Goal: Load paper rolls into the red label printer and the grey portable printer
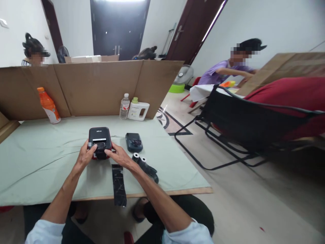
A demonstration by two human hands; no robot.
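Between my two hands is a black portable label printer [100, 135] with red sides, above the green tablecloth. My left hand [85, 155] grips its left side, thumb on the front. My right hand [120, 155] holds the right side, its thumb near the lower front edge. A second dark printer [134, 142] lies to the right. Close to my right forearm are black rolls [145, 166] with white cores, partly hidden by the arm. A strip of black tape [118, 184] hangs over the table's front edge.
A cardboard screen [99, 88] stands along the table's back. Before it are an orange bottle [49, 105], a clear bottle [124, 106] and a white jug [137, 111]. A black folding chair [243, 118] is at right. Other people sit beyond, one in a purple shirt [215, 73].
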